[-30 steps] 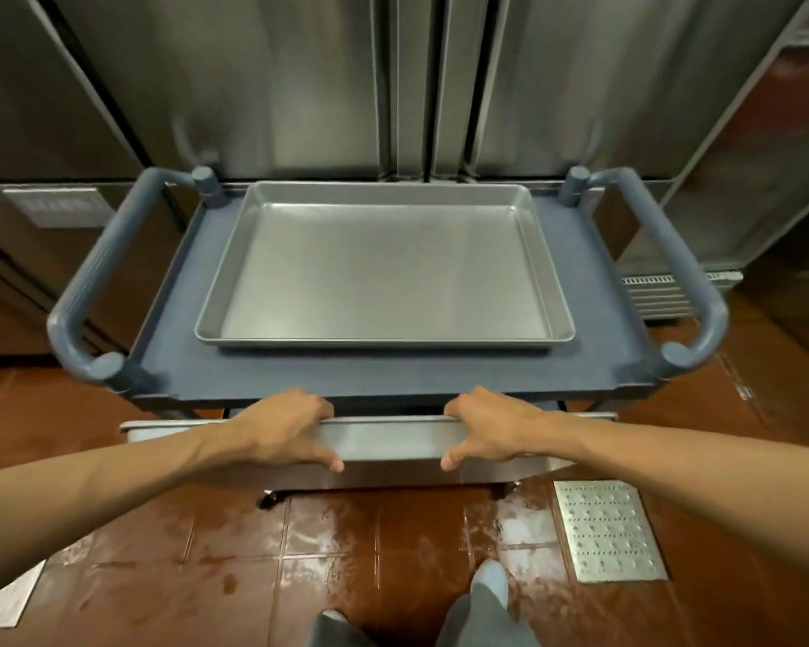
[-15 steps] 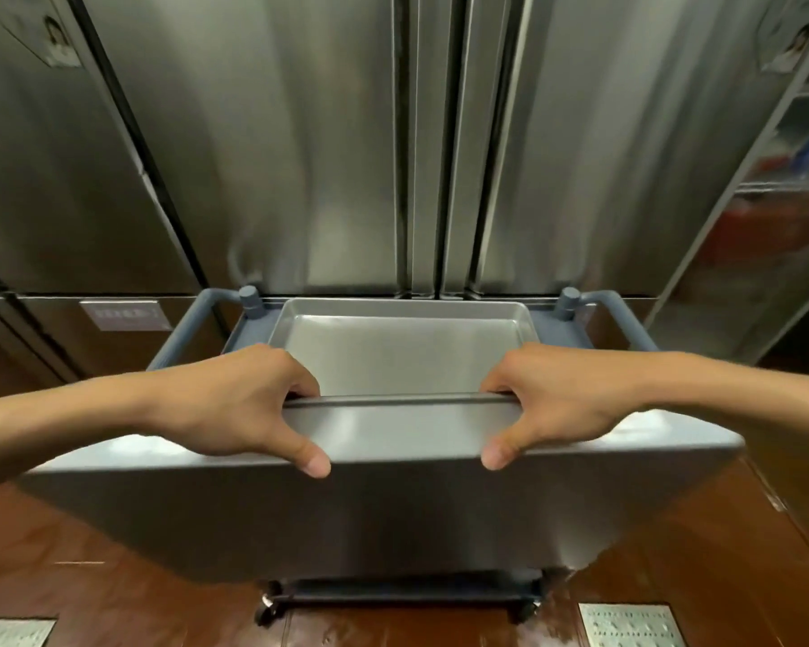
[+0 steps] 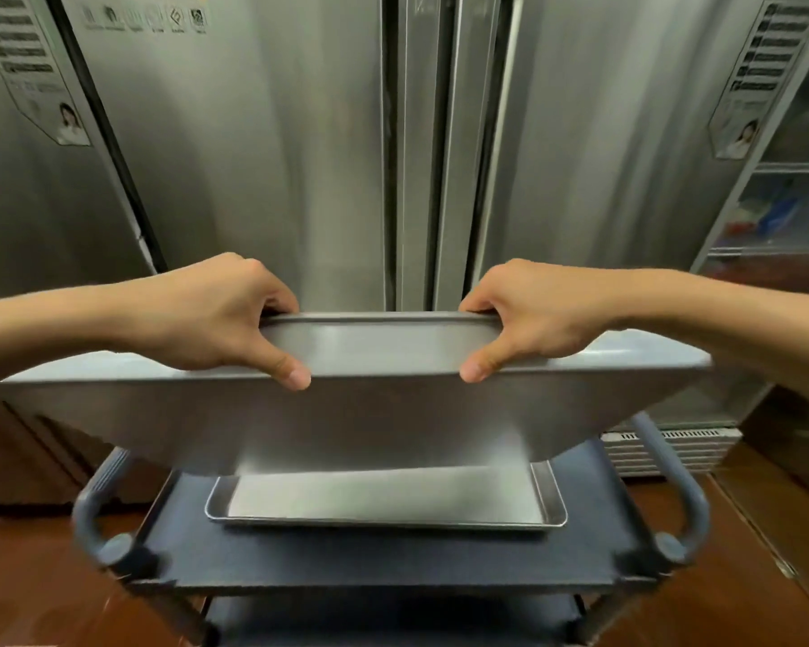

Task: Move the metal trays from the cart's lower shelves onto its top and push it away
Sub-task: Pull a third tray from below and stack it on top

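A shiny rectangular metal tray is held in the air, tilted with its underside towards the camera, by both hands on its near rim: the left hand and the right hand each grasp it with fingers curled over the edge and the thumb pressed against the underside. Below the hands, a second flat metal tray lies on the top shelf of the dark grey plastic cart, whose rounded grey handles stand at either side. Beyond the hands rise tall stainless-steel refrigerator doors, and reddish-brown floor tiles spread under the cart.
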Tool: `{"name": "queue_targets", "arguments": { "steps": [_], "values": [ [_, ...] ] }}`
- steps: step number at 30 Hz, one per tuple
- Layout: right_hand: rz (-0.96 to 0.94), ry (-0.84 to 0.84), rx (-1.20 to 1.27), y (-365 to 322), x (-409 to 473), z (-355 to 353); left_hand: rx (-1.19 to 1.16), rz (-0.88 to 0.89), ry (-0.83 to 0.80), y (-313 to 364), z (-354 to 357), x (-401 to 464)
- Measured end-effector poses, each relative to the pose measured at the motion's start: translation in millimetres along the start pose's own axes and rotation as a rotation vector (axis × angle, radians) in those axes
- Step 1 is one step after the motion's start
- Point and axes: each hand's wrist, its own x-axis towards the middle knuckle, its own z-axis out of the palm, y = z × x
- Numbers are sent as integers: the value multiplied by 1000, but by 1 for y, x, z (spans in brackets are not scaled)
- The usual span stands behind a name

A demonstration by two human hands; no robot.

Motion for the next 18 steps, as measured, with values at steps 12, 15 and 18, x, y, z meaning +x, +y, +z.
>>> {"name": "queue_targets", "arguments": {
  "steps": [12,15,18],
  "values": [
    [109,233,-210,55,52,142,304,-38,177,-56,159,56],
    [108,239,-190,64,58,175,273,-32,161,-63,195,61],
    [121,243,-200,69,63,203,280,-27,132,-68,223,65]
  ]
}}
